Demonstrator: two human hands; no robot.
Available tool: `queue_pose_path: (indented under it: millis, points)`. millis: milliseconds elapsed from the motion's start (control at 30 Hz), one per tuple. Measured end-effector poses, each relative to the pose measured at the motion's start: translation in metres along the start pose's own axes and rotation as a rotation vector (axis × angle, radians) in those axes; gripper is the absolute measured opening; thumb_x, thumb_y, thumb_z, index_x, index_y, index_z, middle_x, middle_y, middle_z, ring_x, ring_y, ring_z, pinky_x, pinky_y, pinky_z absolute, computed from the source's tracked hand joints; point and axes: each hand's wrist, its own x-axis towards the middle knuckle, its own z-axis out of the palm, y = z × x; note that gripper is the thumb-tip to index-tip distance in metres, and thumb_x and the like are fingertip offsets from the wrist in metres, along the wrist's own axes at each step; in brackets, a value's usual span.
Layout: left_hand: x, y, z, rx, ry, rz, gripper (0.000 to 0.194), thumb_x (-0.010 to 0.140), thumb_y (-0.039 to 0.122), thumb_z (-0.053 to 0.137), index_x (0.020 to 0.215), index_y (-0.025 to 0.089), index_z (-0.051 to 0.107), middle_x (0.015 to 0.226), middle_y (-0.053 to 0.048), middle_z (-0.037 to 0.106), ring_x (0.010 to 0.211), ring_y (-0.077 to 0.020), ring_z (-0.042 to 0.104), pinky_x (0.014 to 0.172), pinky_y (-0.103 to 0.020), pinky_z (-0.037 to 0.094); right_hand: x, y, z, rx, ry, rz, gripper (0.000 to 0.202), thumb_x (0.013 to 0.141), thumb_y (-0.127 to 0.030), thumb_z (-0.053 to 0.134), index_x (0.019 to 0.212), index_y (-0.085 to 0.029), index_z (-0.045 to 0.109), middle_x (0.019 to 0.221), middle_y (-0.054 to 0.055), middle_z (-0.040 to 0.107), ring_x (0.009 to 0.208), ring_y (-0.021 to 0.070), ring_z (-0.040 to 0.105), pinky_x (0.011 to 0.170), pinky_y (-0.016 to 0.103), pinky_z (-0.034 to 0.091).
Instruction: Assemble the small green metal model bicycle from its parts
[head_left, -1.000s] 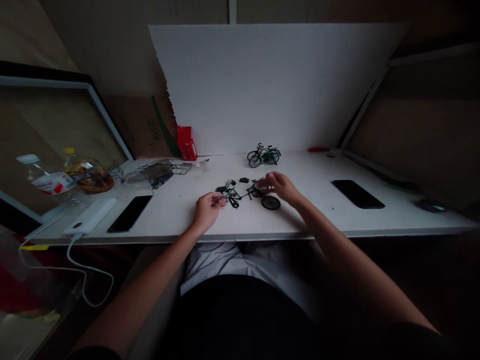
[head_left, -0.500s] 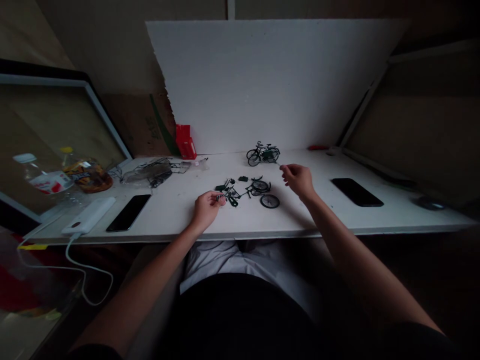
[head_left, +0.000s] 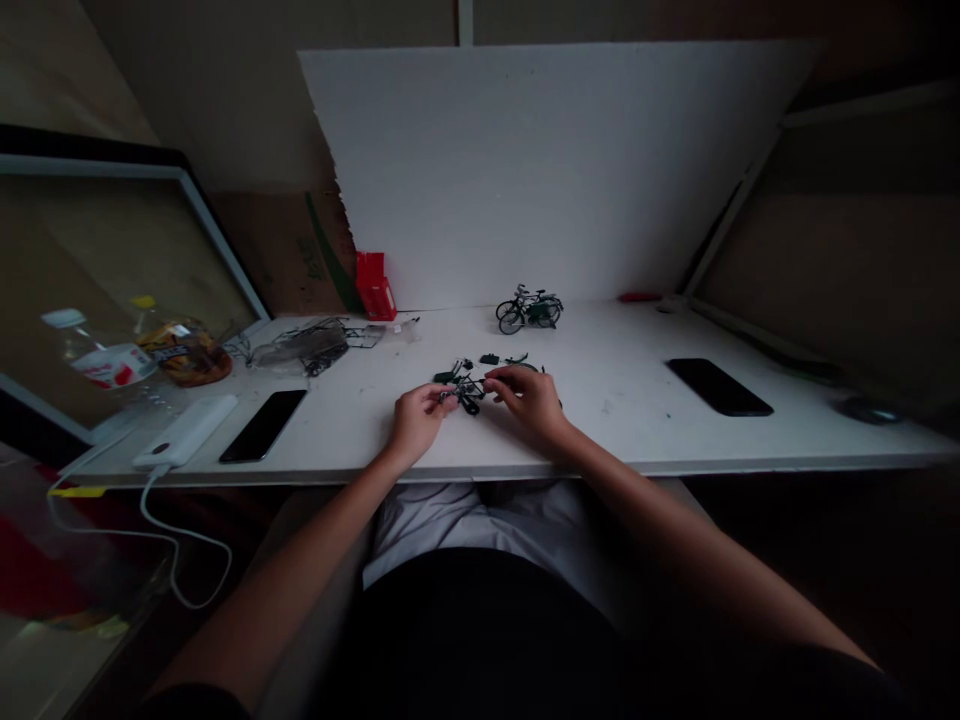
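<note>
My left hand (head_left: pixel 420 418) is closed in a pinch on a small dark part near the table's front edge. Just to its right, my right hand (head_left: pixel 529 400) has its thumb and forefinger pinched together; what lies between them is too small to make out. Several dark green and black bicycle parts (head_left: pixel 469 403) lie between and behind the fingertips. A small green piece (head_left: pixel 489 358) rests farther back. My right hand covers most of the wheels. Behind, a small assembled model bicycle (head_left: pixel 529 310) stands upright, apparently with another beside it.
On the left are a phone (head_left: pixel 264 426), a white power bank (head_left: pixel 186 432) with a cable, two bottles (head_left: pixel 187 350) and plastic bags of parts (head_left: pixel 304 345). A red box (head_left: pixel 376 288) stands at the back. Another phone (head_left: pixel 720 386) and a mouse (head_left: pixel 870 410) lie right.
My right hand has moved left and toward me, from beside the standing model to the loose parts, and now hides the wheels. My left hand has stayed almost in place.
</note>
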Motion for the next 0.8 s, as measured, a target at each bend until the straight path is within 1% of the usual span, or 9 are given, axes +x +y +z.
queue_pose_path:
  millis: [133,267,367,500,633,800]
  points:
    - [-0.0015,0.0045,0.0008,-0.020,-0.010,0.000,0.034,0.080,0.036,0.081,0.104,0.013,0.077,0.096,-0.013,0.081,0.084,-0.0238,0.078,0.078,-0.034,0.060,-0.0040,-0.0003,0.0029,-0.053,-0.025,-0.065,0.022,0.100,-0.040,0.067,0.105,-0.024,0.081,0.096,0.006,0.083,0.080,0.0217,0.077,0.075,0.031,0.058]
    - [-0.0024,0.0072,0.0007,-0.035,-0.008,-0.002,0.033,0.080,0.036,0.082,0.104,0.014,0.077,0.096,-0.013,0.081,0.085,-0.0238,0.078,0.079,-0.034,0.061,-0.0046,-0.0005,0.0027,-0.066,-0.024,-0.068,0.024,0.101,-0.041,0.064,0.105,-0.025,0.081,0.096,0.007,0.083,0.081,0.0232,0.077,0.075,0.033,0.059]
    - [-0.0028,0.0080,0.0006,-0.047,-0.008,-0.014,0.034,0.080,0.037,0.083,0.104,0.014,0.077,0.092,-0.012,0.081,0.084,-0.0237,0.077,0.079,-0.034,0.061,-0.0043,-0.0007,0.0020,-0.067,-0.041,-0.068,0.024,0.101,-0.041,0.063,0.104,-0.025,0.080,0.094,0.006,0.082,0.079,0.0224,0.076,0.075,0.033,0.059]
    - [-0.0024,0.0072,0.0005,-0.038,-0.006,-0.014,0.034,0.080,0.037,0.083,0.103,0.013,0.077,0.090,-0.012,0.081,0.082,-0.0238,0.077,0.078,-0.034,0.061,-0.0048,-0.0001,0.0026,-0.082,-0.056,-0.064,0.024,0.101,-0.041,0.063,0.104,-0.024,0.080,0.094,0.006,0.082,0.078,0.0223,0.076,0.074,0.033,0.058]
    - [-0.0012,0.0044,0.0002,-0.043,-0.020,-0.012,0.035,0.080,0.038,0.083,0.103,0.012,0.077,0.092,-0.013,0.081,0.083,-0.0239,0.077,0.078,-0.035,0.061,-0.0050,-0.0009,0.0029,-0.066,-0.045,-0.050,0.025,0.101,-0.041,0.063,0.105,-0.023,0.080,0.094,0.007,0.082,0.077,0.0223,0.076,0.073,0.032,0.058]
    - [0.0002,0.0017,0.0001,-0.070,-0.036,-0.038,0.035,0.078,0.038,0.086,0.101,0.013,0.077,0.093,-0.013,0.081,0.085,-0.0241,0.078,0.081,-0.036,0.062,-0.0046,-0.0050,0.0019,-0.121,-0.025,-0.089,0.020,0.100,-0.037,0.065,0.100,-0.023,0.081,0.092,0.006,0.082,0.076,0.0218,0.075,0.072,0.031,0.056]
